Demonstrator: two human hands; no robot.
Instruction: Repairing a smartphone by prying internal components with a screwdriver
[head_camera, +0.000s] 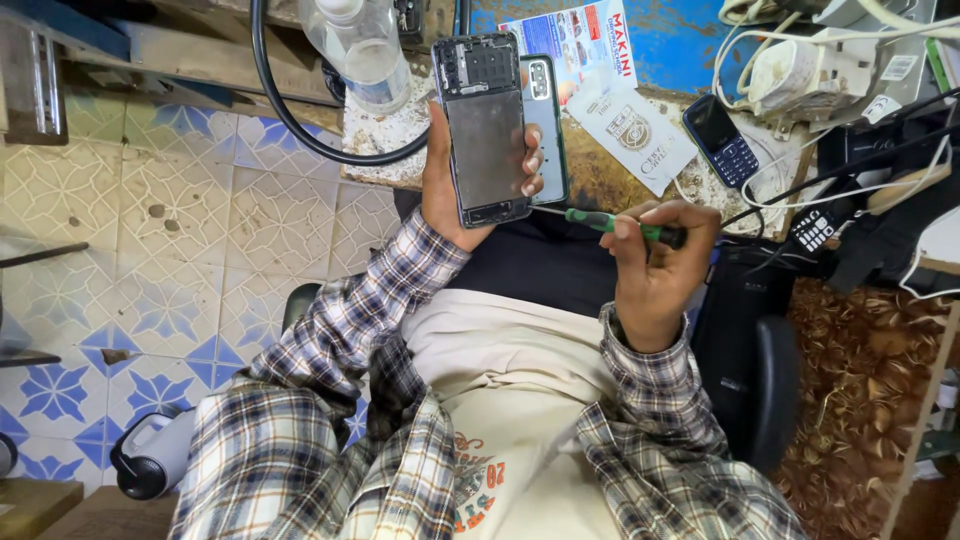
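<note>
My left hand (447, 190) holds an opened smartphone (482, 125) upright, its back cover off so the dark inner frame and battery show. The green back cover (547, 120) with its camera cutout sits behind the phone, pinched by the same fingers. My right hand (655, 265) grips a green-and-black screwdriver (620, 226), whose thin metal tip points left toward the phone's lower right edge. Both plaid sleeves reach up from my lap.
A worn workbench (600, 170) lies ahead with a clear plastic bottle (360, 45), a printed card (632, 130), a leaflet (580, 40), a dark blue keypad phone (722, 140), white cables (800, 60) and a black cable (290, 110). Patterned floor tiles lie left.
</note>
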